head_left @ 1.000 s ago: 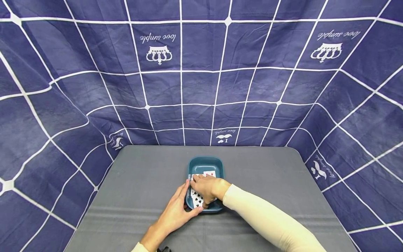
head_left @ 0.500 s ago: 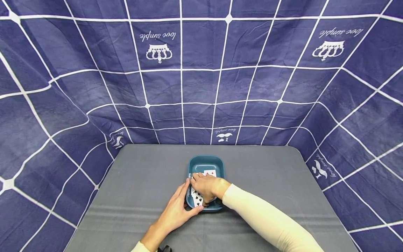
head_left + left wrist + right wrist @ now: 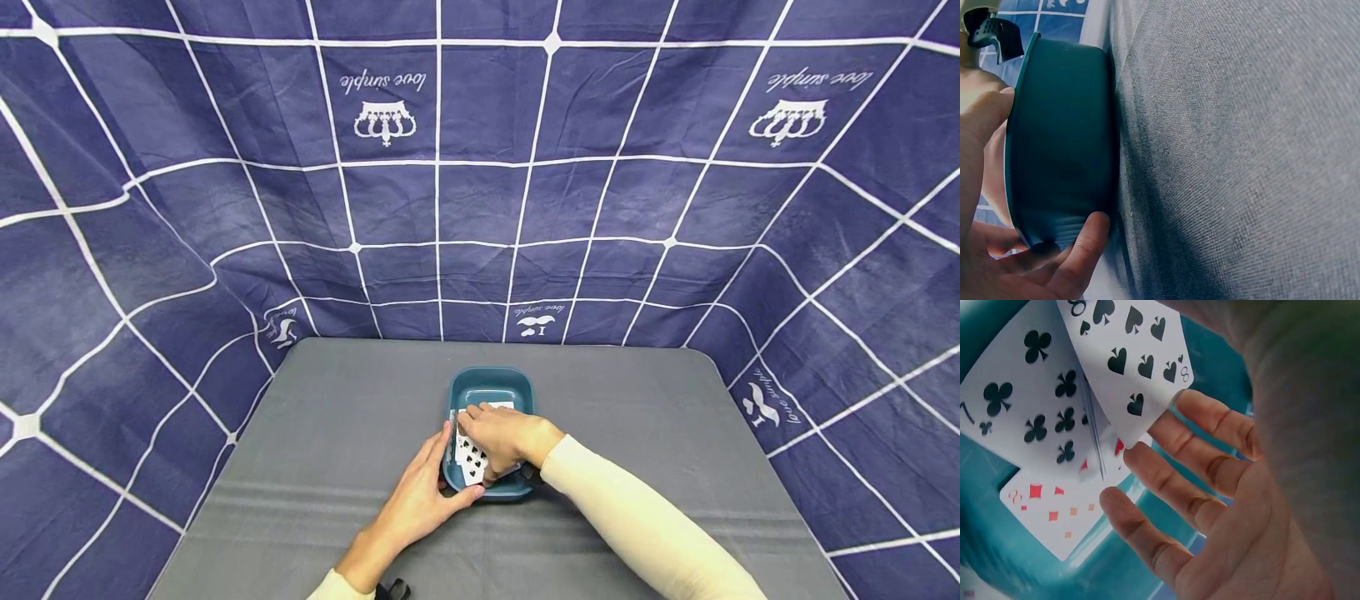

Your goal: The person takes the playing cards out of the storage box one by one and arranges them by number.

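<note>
A teal plastic tray point(image 3: 489, 382) stands on the grey table with playing cards inside. My left hand point(image 3: 423, 493) grips its near left corner, thumb on the near rim and fingers along the left side. In the left wrist view the thumb touches the rim and the fingers press the outer wall. My right hand point(image 3: 501, 435) reaches into the tray and holds the eight of spades point(image 3: 1132, 362) by its edge, fingertips behind the card; the thumb is mostly hidden. Beneath lie a seven of clubs point(image 3: 1029, 394) and an eight of diamonds point(image 3: 1054, 512).
A grey cloth-covered table point(image 3: 337, 400) surrounds the tray. Blue curtains point(image 3: 480, 200) with white grid lines rise behind and at both sides. Another card point(image 3: 969, 590) shows at the lower left corner of the right wrist view.
My right hand has shifted slightly right and up, and more of the spade card shows beneath it. The left hand keeps its grip on the tray.
</note>
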{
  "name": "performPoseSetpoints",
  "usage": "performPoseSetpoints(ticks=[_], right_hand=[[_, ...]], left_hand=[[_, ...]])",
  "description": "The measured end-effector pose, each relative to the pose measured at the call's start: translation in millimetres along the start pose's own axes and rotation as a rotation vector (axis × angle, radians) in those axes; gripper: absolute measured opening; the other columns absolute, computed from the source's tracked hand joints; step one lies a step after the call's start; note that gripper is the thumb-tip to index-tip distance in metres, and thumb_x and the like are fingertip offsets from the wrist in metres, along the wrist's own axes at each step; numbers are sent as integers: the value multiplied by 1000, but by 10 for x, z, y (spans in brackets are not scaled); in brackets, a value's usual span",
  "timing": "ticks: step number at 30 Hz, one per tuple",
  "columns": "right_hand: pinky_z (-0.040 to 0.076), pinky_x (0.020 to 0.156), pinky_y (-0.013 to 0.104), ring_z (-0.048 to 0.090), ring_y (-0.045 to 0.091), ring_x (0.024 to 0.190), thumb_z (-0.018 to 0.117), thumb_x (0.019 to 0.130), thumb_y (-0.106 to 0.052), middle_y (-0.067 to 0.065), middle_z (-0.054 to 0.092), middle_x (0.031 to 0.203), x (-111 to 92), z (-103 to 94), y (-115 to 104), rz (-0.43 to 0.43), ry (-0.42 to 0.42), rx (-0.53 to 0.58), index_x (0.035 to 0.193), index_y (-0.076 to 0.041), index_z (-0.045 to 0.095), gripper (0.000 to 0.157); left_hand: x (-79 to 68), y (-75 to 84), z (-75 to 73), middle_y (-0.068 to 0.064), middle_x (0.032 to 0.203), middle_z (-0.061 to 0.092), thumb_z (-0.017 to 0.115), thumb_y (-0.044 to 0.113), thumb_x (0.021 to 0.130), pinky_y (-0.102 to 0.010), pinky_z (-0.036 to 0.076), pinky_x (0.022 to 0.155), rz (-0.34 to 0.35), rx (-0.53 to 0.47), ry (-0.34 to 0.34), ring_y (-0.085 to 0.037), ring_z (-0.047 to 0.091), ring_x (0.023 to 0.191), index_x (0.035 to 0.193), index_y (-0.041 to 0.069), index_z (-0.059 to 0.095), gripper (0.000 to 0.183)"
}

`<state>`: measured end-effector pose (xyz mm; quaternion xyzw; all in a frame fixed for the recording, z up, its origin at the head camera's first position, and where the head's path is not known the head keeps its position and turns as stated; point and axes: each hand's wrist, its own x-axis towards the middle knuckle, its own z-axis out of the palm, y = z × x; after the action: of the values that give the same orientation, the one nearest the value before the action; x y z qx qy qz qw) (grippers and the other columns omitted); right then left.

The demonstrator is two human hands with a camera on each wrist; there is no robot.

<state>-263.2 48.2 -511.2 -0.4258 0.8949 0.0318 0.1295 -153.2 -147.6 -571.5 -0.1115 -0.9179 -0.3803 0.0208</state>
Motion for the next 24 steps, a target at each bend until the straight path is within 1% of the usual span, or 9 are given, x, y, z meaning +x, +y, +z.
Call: performPoseSetpoints(ticks=[2,4,6,8,12,14,16,18,24], right_hand=[[66,105,37,65,16,117,111,77,-45,-3,68,132,-44,-32,34,-5,19,30,143,-20,62,86],[66,105,38,64,17,115,111,78,-44,-2,67,131,-100,-63,71,-6,44,59,144,-19,62,86],[66,106,39,65,18,117,110,80,-43,-1,66,132,-174,-92,108,-3,67,92,146,-19,62,85],[66,108,41,67,20,120,110,81,-42,0,66,134,-261,-113,153,1,103,122,146,-18,63,84],[65,111,45,69,24,126,109,84,-37,4,67,138,-456,-131,264,-3,165,171,149,-13,66,81],[65,112,46,69,25,128,108,85,-34,6,66,141,-558,-112,332,-9,189,186,151,-11,67,81],[65,111,46,69,26,126,107,86,-33,6,67,140,-653,-83,399,-13,211,197,152,-10,68,80],[65,110,47,69,26,126,106,88,-33,6,67,140,-751,-57,461,-9,233,213,152,-10,69,78],[62,116,49,68,25,132,103,90,-30,3,68,143,-1037,60,626,-8,333,263,148,-13,73,67]], left_hand=[[-5,2,-4,-18,179,52,97,60,93,-45,66,114,1,-7,5,-31,65,148,182,0,35,123],[-11,0,-4,-21,179,51,98,58,93,-40,69,106,11,-17,12,-32,68,145,180,-2,37,122],[-9,1,-2,-21,180,50,98,58,92,-36,69,104,5,-19,8,-30,69,141,180,-1,37,123],[-5,3,4,-21,180,49,98,59,92,-36,69,104,-3,-19,3,-29,70,140,180,-1,37,123],[8,1,24,-19,182,49,97,63,91,-36,67,104,-24,-12,-5,-23,73,129,182,3,37,124],[6,5,27,-19,182,48,97,63,91,-32,68,99,-26,-17,-6,-20,75,119,181,3,37,124],[-2,9,23,-20,182,48,99,61,91,-28,68,94,-28,-35,-6,-20,76,113,181,2,37,124],[-10,11,20,-21,182,48,99,60,90,-26,68,91,-31,-45,-5,-21,77,112,181,2,37,124],[-7,2,13,-22,181,48,101,55,90,-24,70,89,-26,-81,12,-29,76,125,180,0,38,124]])
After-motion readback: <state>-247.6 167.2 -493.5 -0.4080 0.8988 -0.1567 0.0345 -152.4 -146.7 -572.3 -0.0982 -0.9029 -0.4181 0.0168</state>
